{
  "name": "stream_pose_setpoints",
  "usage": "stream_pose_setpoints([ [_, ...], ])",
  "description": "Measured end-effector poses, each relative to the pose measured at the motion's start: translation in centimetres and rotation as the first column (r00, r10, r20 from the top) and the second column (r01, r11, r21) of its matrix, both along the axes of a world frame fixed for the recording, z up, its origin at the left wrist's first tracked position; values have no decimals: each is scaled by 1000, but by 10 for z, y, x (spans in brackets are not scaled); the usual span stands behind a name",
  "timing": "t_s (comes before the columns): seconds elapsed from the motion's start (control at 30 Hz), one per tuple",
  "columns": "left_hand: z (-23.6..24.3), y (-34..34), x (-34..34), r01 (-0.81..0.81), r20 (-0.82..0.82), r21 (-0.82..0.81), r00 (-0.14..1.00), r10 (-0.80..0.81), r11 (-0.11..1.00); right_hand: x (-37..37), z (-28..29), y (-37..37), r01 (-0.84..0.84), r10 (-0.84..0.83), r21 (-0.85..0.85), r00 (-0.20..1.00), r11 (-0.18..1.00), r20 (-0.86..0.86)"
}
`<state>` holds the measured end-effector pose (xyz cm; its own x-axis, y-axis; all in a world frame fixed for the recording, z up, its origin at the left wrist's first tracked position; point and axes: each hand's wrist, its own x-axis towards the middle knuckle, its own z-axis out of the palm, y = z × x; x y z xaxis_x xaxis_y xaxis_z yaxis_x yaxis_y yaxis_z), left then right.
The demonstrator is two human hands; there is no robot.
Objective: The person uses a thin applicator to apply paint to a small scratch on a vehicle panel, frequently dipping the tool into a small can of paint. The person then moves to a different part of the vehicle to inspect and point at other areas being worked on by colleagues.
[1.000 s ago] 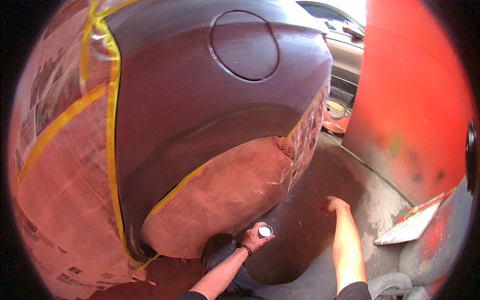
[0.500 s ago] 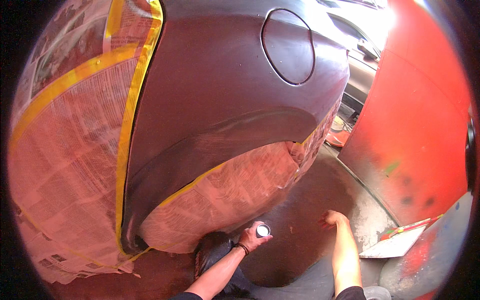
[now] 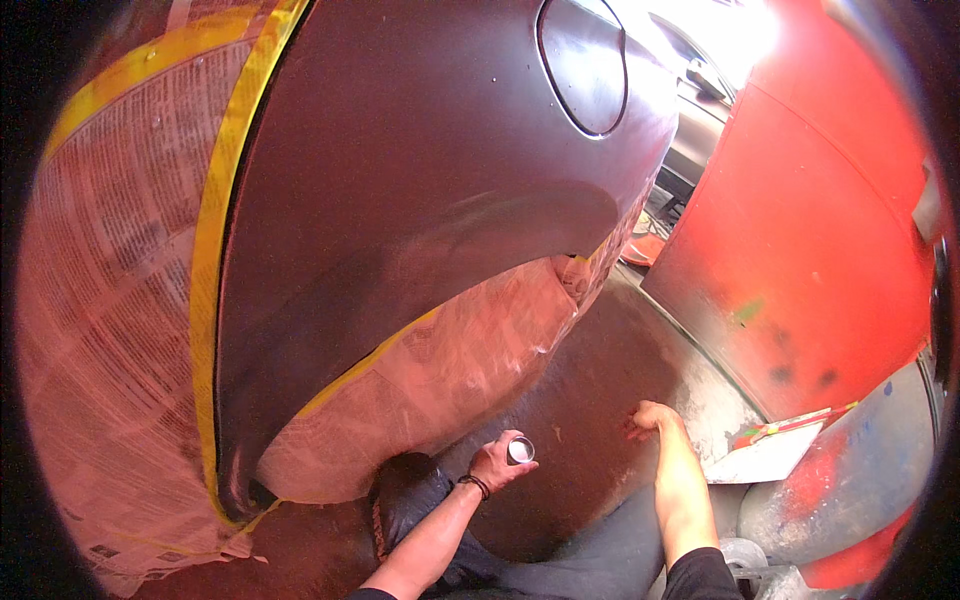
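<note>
Cup (image 3: 521, 451) in the left hand (image 3: 496, 461), low and out in front, and look at that grip: fingers and thumb wrapped round the dark side, mouth left clear at the top. It faces up toward the camera, roughly upright, presumably so nothing tips out; white shows inside, though whether that's liquid or lining I can't tell. A dark bracelet (image 3: 475, 486) circles the wrist, well below the rim.

Across to the right hand (image 3: 649, 418)! Arm out over the dark-stained floor (image 3: 615, 350), touching nothing that I can make out. Its fingers blur into that background, so how far they're curled I cannot tell; no object shows in it.

Up ahead, the big dark car panel (image 3: 400, 130) with its rounded flap (image 3: 585, 65), and both hands sit apart from it, perhaps sparing the surface. Newspaper (image 3: 110, 270) covers the left side, edged with yellow tape (image 3: 205, 290), likely to shield what's beneath; more paper (image 3: 420, 385) fills the wheel opening, probably for the same reason. Over on the right, a red panel (image 3: 810, 230) stands near, and a pale board (image 3: 768, 457) leans against a grey, paint-smeared rounded thing (image 3: 850, 470).
</note>
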<state>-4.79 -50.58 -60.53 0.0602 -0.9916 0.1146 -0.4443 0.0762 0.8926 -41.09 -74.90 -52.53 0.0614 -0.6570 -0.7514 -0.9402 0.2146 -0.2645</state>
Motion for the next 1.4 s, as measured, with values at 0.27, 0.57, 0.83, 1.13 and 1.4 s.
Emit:
stream_pose_setpoints([
  [0.27,-10,4,18,44,-3,35,999,-44,998,-3,-12,-7,-72,72,6,997,997,-9],
  [0.57,-10,2,14,60,-9,36,998,-60,998,14,3,4,-275,274,-69,961,959,-33],
  [0.83,-3,0,15,102,-16,-64,995,-103,993,8,-9,-7,-149,144,29,982,988,123],
  [1.13,2,4,13,133,-11,-79,991,-134,988,7,-5,-6,-601,592,-18,781,799,200],
  [1.4,13,0,14,161,-24,-58,986,-163,985,47,49,30,2,-15,107,993,994,116],
])
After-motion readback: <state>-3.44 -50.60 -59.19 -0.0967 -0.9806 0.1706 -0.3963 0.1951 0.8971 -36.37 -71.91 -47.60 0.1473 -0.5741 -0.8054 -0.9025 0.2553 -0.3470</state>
